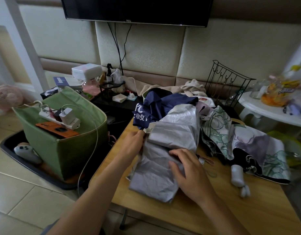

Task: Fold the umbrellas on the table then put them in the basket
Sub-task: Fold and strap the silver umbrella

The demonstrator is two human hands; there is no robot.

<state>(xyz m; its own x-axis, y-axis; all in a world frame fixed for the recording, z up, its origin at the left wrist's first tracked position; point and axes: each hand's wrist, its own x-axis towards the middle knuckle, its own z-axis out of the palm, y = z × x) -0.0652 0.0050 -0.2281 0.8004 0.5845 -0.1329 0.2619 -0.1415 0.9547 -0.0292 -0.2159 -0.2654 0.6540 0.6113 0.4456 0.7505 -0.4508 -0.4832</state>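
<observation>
Wooden table [188, 216] under 3 umbrellas [165, 148]

Silver-lined navy umbrella [165, 146] crumpled on table [214, 214], floral umbrella [244, 146] beside it, green basket [75, 150] left

I see bare wood on the table [205, 214] only along its near edge and near right corner. Crumpled umbrellas [219, 133] cover the rest up to the far edge. The basket [75, 150] stands left of the table, its mouth partly blocked by a power strip [61, 118], charger and phone [56, 129].
</observation>
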